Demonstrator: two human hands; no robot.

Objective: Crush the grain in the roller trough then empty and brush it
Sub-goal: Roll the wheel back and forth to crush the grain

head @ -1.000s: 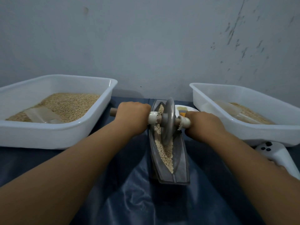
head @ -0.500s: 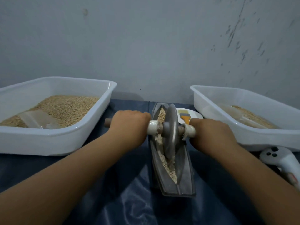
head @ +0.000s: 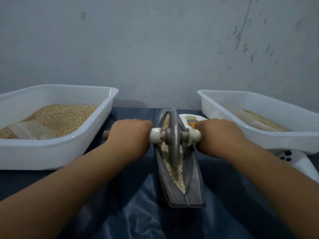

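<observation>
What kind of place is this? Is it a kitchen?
Probably a small grain-grinding work table, not clearly a kitchen. Two white tubs hold grain, a metal roller trough sits on a blue cloth, and behind is a bare, scuffed wall.

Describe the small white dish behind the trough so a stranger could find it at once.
Start at the right white tub against the wall. Just left of its near corner, behind the right hand, sits the small dish. Unlike the grain-filled tubs, it is round, shallow and holds an orange-handled brush.
</observation>
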